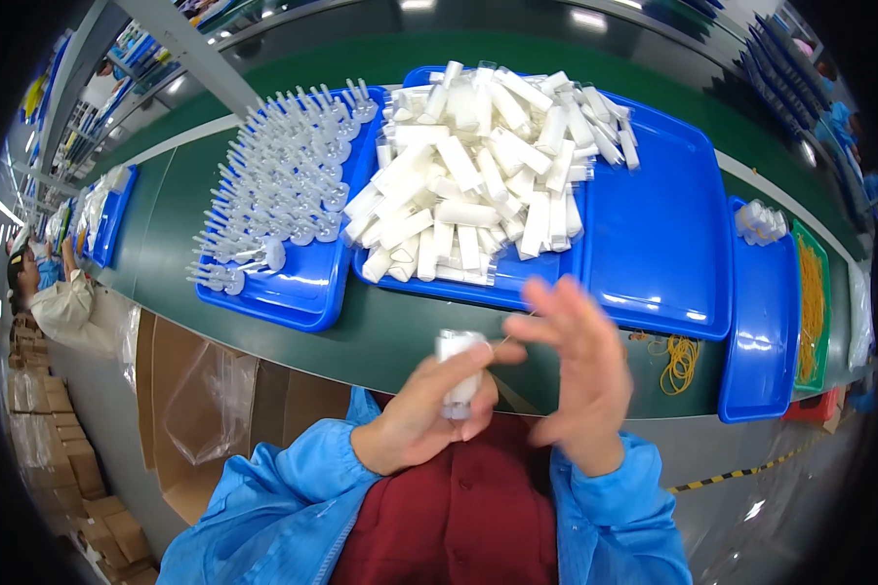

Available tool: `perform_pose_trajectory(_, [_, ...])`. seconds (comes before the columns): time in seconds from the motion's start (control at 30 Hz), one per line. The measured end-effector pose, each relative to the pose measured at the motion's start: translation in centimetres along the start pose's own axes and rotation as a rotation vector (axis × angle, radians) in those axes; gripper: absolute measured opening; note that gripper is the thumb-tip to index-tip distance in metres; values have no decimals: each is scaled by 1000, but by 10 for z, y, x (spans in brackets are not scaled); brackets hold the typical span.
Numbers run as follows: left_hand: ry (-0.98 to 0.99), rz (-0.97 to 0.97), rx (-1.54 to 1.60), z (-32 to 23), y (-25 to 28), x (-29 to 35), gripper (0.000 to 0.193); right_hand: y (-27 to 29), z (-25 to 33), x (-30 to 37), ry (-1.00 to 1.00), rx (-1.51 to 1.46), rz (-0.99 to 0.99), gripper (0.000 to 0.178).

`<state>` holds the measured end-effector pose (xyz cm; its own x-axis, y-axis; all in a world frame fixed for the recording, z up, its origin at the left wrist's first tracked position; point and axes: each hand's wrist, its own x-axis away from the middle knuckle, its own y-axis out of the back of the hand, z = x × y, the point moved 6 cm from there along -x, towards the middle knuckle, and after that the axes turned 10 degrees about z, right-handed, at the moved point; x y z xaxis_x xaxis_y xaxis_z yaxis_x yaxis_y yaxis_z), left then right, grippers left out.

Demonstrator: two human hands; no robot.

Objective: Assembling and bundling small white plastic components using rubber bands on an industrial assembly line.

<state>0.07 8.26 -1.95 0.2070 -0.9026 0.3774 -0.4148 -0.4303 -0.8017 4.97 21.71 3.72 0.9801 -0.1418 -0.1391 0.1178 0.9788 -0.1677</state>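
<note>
Close in front of my body, my left hand (426, 410) is closed round a small bundle of white pieces in clear plastic sleeves (461, 392), held upright. To its right is my right hand (580, 375), blurred by motion, with its fingers spread. A thin rubber band (504, 341), faintly visible, runs from the bundle to the fingertips, which hold it stretched. Beyond my hands, a large heap of the same white sleeved pieces (458, 161) fills a blue tray (400, 285). Both hands are above the near edge of the green table (380, 341).
At left, a blue tray (307, 304) carries rows of translucent stemmed plastic parts (283, 166). Farther right are a blue tray (654, 234), a narrow tray (759, 331) with white bundles (761, 222), and a green tray of rubber bands (810, 302). Loose rubber bands (680, 366) lie nearby. A cardboard box (200, 419) stands below.
</note>
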Motion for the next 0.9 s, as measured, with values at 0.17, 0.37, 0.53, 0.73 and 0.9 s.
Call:
perform_pose_trajectory(0.17, [-641, -195, -1346, -45, -32, 16, 98, -1, -34, 14, -17, -342, -63, 123])
perform_pose_trajectory(0.37, [-622, -243, -1531, -38, -26, 14, 100, -26, 8, 16, 250, 835, 130, 84])
perform_pose_trajectory(0.53, [-418, -106, -1547, -34, -22, 20, 101, -38, 16, 16, 107, 740, 178, 56])
perform_pose_trajectory(0.73, [-825, -745, -1738, -132, 0, 81, 40, 70, 48, 76, 132, 665, -425, 54])
perform_pose_trajectory(0.9, [-663, -1413, -2034, -176, 86, 122, 33, 201, 112, 110, 69, 1034, -864, 42])
